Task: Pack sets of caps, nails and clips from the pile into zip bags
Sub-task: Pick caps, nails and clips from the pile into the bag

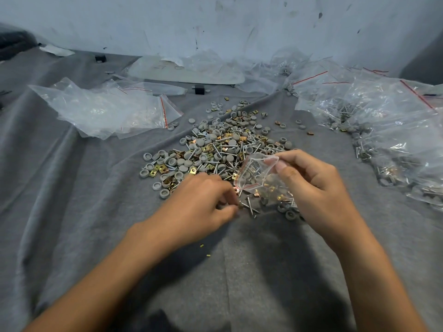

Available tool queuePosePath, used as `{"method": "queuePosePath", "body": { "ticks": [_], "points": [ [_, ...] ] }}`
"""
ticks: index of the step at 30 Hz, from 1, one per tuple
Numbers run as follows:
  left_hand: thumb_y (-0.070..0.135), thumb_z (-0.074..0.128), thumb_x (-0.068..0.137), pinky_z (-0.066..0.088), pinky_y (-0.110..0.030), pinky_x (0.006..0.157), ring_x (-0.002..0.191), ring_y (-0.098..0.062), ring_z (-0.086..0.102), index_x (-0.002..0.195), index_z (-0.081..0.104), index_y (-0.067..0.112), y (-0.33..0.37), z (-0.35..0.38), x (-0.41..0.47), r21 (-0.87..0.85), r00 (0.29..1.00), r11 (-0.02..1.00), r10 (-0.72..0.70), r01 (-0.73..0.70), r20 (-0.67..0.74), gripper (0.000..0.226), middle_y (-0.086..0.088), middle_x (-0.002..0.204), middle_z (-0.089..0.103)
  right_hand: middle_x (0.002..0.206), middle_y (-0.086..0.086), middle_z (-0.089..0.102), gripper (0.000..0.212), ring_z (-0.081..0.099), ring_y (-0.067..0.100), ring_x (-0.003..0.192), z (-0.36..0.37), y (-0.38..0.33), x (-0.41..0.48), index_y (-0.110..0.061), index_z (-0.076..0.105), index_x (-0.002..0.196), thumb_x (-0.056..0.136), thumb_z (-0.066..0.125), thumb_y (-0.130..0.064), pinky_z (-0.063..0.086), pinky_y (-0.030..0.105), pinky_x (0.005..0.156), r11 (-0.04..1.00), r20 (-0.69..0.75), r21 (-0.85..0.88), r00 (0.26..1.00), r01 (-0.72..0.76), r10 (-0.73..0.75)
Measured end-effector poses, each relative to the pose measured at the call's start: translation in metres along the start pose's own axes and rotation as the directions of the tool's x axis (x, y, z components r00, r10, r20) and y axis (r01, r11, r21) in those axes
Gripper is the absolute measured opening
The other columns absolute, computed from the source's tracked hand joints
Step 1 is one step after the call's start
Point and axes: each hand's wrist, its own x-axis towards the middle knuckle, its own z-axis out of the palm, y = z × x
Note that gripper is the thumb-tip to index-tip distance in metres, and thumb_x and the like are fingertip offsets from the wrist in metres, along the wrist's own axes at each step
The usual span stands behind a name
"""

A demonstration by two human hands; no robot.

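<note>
Our forearms (115, 274) reach in from the near edge over the grey cloth (72, 212), which carries everything. Right of the pile (215, 149) lies a heap of filled bags (395, 140); left of the pile lies a slack stack of empty bags (107, 111). The pile itself, with caps, nails and clips mixed together, sits mid-cloth. At its near edge our right hand (309, 185) pinches the zip bag (261, 178) by its mouth, thumb and fingers holding the lip open, with some pieces inside. Our left hand (203, 200), also at the pile's near edge, curls its fingers down, tips drawn together over a few loose nails (250, 206); whether they grip one we cannot tell. To do this step well, we judge, we should hold the mouth wide and tilted toward the left hand, lift each nail by its shank, and count each kind so the set is complete.
</note>
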Motion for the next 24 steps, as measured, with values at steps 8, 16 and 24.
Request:
{"method": "queuePosePath", "body": {
  "ticks": [8, 16, 24],
  "points": [
    [0.031, 0.076, 0.087, 0.039, -0.017, 0.055, 0.057, 0.001, 0.050, 0.084, 0.070, 0.027, -0.012, -0.021, 0.004, -0.515, 0.946, 0.855, -0.218, 0.067, -0.239, 0.008, 0.017, 0.067, 0.063, 0.090, 0.002, 0.073, 0.020, 0.066, 0.030, 0.091, 0.004, -0.001, -0.001, -0.026, 0.075, 0.098, 0.094, 0.057, -0.036, 0.052, 0.051, 0.084, 1.000, 0.014, -0.003, 1.000, -0.005, 0.005],
    [0.027, 0.080, 0.085, 0.037, -0.009, 0.057, 0.059, 0.004, 0.052, 0.084, 0.073, 0.026, -0.001, -0.009, 0.007, -0.546, 0.974, 0.838, -0.137, 0.016, -0.182, 0.007, 0.025, 0.067, 0.063, 0.091, -0.002, 0.075, 0.019, 0.069, 0.027, 0.092, 0.004, -0.001, 0.000, -0.030, 0.074, 0.098, 0.093, 0.058, -0.040, 0.054, 0.054, 0.086, 1.000, 0.004, 0.011, 1.000, -0.017, 0.017],
    [0.035, 0.064, 0.097, 0.044, -0.030, 0.066, 0.066, -0.001, 0.051, 0.088, 0.069, 0.028, -0.013, -0.004, 0.011, -0.384, 0.946, 0.920, -0.189, 0.077, -0.265, 0.012, 0.021, 0.071, 0.060, 0.091, -0.003, 0.075, 0.019, 0.071, 0.026, 0.092, 0.002, -0.001, 0.000, -0.034, 0.074, 0.100, 0.094, 0.058, -0.041, 0.055, 0.056, 0.087, 0.999, -0.009, 0.023, 1.000, -0.022, 0.022]
  ]
}}
